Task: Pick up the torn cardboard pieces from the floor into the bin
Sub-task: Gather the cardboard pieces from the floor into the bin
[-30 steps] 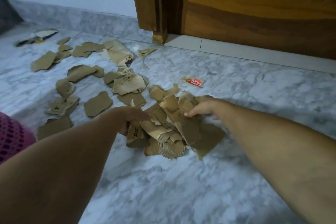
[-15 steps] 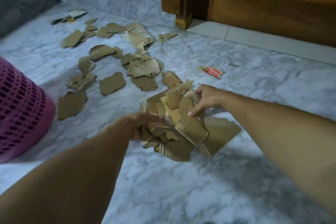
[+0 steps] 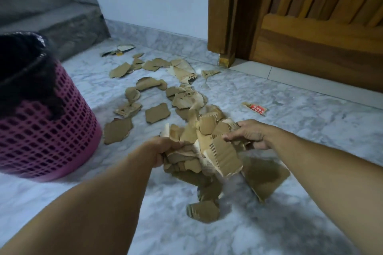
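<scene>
Bin [image 3: 41,130] first: the pink mesh basket with its black liner stands on the marble floor [image 3: 310,130] at your far left, mouth open and well apart from your load. Scattered cardboard pieces [image 3: 157,112] lie between it and the wooden door [image 3: 310,47], not yet gathered. Your left hand [image 3: 159,149] grips the near-left edge of the bundle of torn cardboard [image 3: 209,147], fingers curled into it. The bundle hangs between your hands, lifted off the floor, with a loose scrap [image 3: 204,211] below it and a large flat piece [image 3: 267,176] under its right side. Your right hand [image 3: 248,134] pinches the bundle's far-right side. A small red-printed wrapper [image 3: 255,108] lies farther right, apart from everything.

You look to be mid-carry. Next, squeeze both hands together so nothing more slips, swing left and release over the bin's mouth.
</scene>
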The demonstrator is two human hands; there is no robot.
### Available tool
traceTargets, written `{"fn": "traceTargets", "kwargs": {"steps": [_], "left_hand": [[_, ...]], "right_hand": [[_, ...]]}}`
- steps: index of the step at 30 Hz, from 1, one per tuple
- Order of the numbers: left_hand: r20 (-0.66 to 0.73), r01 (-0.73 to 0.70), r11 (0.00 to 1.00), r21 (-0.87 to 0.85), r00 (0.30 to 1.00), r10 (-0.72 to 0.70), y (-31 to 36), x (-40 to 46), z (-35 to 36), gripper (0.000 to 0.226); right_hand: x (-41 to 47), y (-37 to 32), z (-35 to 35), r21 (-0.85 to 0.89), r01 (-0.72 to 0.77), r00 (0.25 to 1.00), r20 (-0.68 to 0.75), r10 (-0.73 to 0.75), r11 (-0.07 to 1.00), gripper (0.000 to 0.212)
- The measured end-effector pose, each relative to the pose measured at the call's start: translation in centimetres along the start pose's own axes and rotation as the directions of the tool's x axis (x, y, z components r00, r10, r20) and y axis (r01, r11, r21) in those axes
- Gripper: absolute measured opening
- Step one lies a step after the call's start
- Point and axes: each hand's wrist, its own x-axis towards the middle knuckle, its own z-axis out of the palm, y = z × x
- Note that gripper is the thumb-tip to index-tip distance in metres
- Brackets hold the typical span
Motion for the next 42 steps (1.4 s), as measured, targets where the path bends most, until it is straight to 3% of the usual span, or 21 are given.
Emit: {"fn": "traceTargets", "kwargs": {"steps": [2,4,6,10,15,20,26,29,32,34,37,42], "left_hand": [[-0.072,-0.025,1.000,0.008,0.997,0.026,1.0,-1.6,-2.5,0.041],[-0.088,-0.040,0.999,0.016,0.995,0.041,2.4,-3.4,-4.8,0.027],[-0.093,-0.048,0.998,0.040,0.994,0.051,4.0,-5.6,-6.8,0.011],[-0.184,-0.120,0.985,0.122,0.973,0.141,8.0,-10.5,-11.8,0.034],[-0.218,-0.251,0.965,0.076,0.940,0.262,12.6,-17.1,-17.2,0.022],[-0.344,-0.330,0.942,0.068,0.878,0.332,14.5,-22.8,-25.0,0.018],[-0.493,-0.386,0.921,-0.050,0.811,0.314,12.6,-26.0,-34.0,0.013],[-0.531,-0.350,0.929,-0.118,0.813,0.238,10.7,-25.8,-37.8,0.009],[-0.427,-0.237,0.965,-0.110,0.888,0.169,8.6,-24.5,-38.9,0.041],[-0.408,-0.187,0.977,-0.104,0.904,0.129,7.9,-23.7,-38.9,0.076],[-0.506,-0.220,0.974,-0.053,0.847,0.164,8.0,-23.1,-37.9,0.087],[-0.670,-0.241,0.933,0.267,0.650,0.359,9.8,-23.1,-35.5,0.080]], "right_hand": [[-0.5,-1.7,0.5,0.075,0.025,1.000,0.009,-0.025,0.997,0.083],[-0.7,-3.6,1.2,0.115,0.031,0.999,0.020,-0.034,0.993,0.088],[-1.1,-5.8,2.1,0.169,0.043,0.998,0.029,-0.049,0.985,0.081],[-3.6,-11.8,5.7,0.170,0.093,0.994,0.042,-0.101,0.981,0.046],[-6.3,-20.0,10.8,0.247,0.198,0.979,0.006,-0.206,0.949,0.005],[-8.9,-27.7,18.2,0.273,0.262,0.963,-0.007,-0.270,0.926,0.018],[-9.7,-33.0,29.6,0.170,0.297,0.952,0.021,-0.304,0.940,0.028],[-8.6,-33.9,35.4,0.116,0.317,0.940,0.096,-0.329,0.941,0.024],[-8.2,-33.4,38.8,0.016,0.340,0.930,0.145,-0.339,0.940,0.010],[-7.5,-33.0,39.5,-0.086,0.374,0.926,0.085,-0.367,0.924,0.028],[-6.4,-33.0,39.0,-0.183,0.397,0.915,0.001,-0.404,0.899,0.043],[-7.5,-32.6,34.1,-0.154,0.426,0.904,0.036,-0.426,0.891,0.033]]}}
